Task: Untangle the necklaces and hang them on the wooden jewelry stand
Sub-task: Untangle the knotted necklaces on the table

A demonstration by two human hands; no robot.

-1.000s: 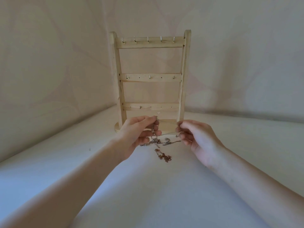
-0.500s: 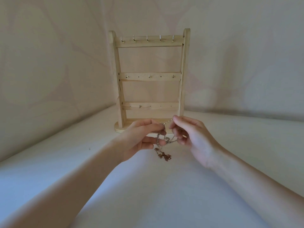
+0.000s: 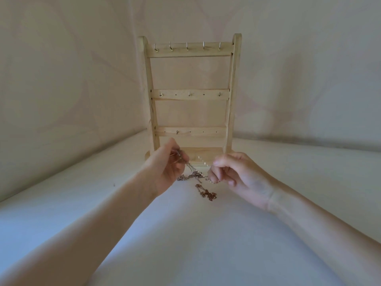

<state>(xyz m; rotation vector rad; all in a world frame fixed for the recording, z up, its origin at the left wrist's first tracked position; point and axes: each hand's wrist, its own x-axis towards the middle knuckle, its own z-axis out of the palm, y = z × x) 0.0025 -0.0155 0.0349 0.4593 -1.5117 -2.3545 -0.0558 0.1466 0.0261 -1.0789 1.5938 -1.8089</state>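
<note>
A tangle of thin necklaces [image 3: 194,175] is stretched between my two hands just above the white table. My left hand [image 3: 168,168] pinches a silver chain at its upper left end. My right hand [image 3: 233,172] pinches another strand at the right end. A copper-coloured chain [image 3: 206,193] trails from the knot and lies on the table below. The wooden jewelry stand [image 3: 189,96] rises upright right behind my hands, with three crossbars of small metal hooks, all bare.
The white table [image 3: 185,244] runs into a corner between two pale walls. The stand's base [image 3: 193,154] sits near the back of that corner, just behind the chains.
My hands came close together half a second ago and have now pulled apart again, stretching the chains sideways. My left hand has risen a little.
</note>
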